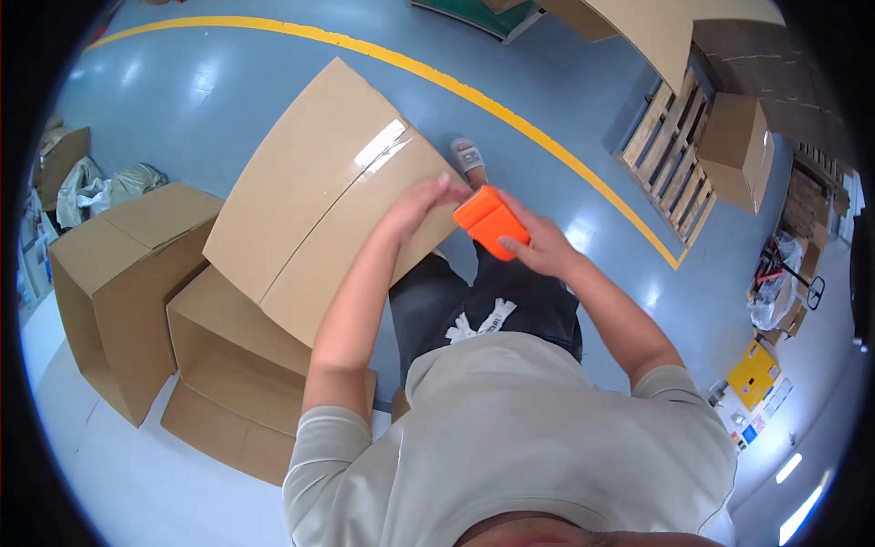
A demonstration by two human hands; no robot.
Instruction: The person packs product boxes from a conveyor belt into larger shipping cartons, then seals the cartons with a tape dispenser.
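Observation:
A large closed cardboard box (310,173) stands before me, tilted in view. A seam runs along its top, and a short strip of clear tape (387,150) shines across the far end of that seam. My right hand (545,248) grips an orange tape dispenser (492,223) just off the box's right edge. Close to the dispenser's front, my left hand (424,202) is at the box's right edge. Its fingertips are blurred, so whether they pinch anything does not show.
Open cardboard boxes (137,319) stand at the left, beside plastic bags (91,191). A yellow floor line (510,118) curves past the far side. Right of it lie a wooden pallet (670,155) and another carton (734,150). My slippered foot (468,157) is beyond the box.

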